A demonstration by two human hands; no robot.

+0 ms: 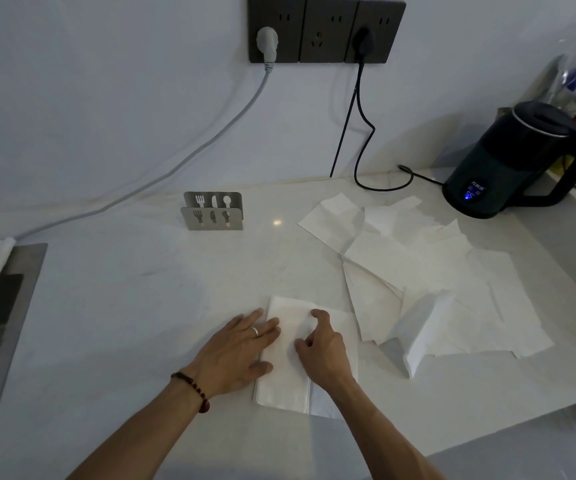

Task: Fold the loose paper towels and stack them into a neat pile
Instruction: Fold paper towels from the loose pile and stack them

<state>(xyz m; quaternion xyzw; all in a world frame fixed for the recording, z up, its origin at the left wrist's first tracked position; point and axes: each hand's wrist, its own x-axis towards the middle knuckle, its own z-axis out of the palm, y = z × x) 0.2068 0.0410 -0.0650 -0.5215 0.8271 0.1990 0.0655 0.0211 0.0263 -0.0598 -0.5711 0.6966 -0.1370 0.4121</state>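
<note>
Towels mostly unfolded: your left hand (241, 344) lies flat and your right hand (321, 344) curls on one folded towel (288, 362) at the desk's (141, 306) front; the loose heap (418, 278) waits right.

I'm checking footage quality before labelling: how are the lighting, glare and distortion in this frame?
Head view: dim, bluish, even light; a small glare spot on the countertop beside the napkin holder; soft shadows under the left hand and right hand on the folded paper towel; wide-angle bending tilts the socket panel and kettle; the clutter behind the kettle is blurred.
</note>
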